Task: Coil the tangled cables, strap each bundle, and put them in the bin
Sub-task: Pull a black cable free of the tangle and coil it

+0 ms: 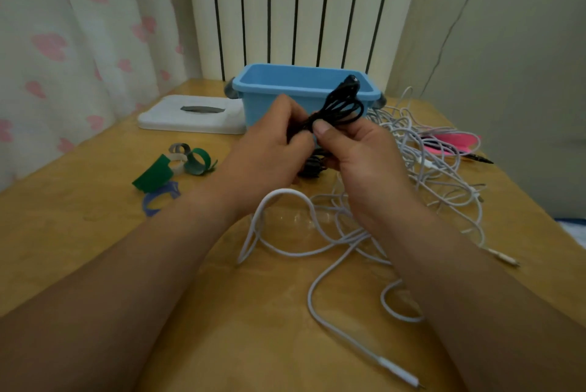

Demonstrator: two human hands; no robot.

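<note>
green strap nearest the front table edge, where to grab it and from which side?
Pinch the upper edge of the green strap from above, one finger inside the loop and one outside. It stands on edge as a curled open band, so its wall is thin and exposed on top. Come from the near-left side: other straps crowd its right and a blue strap lies just in front.

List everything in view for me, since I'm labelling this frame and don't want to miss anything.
black cable: one, black, bunched and held above the table in front of the bin
bin: one, blue, open, at the table's far side
lid: one, white, flat, left of the bin
straps: several; green, grey, white, blue; loose at table left
white cables: count unclear, tangled, centre to right
pink item: one, far right, partly under cables
table: one, yellowish wood
left hand: gripping the black cable
right hand: pinching the black cable
</note>
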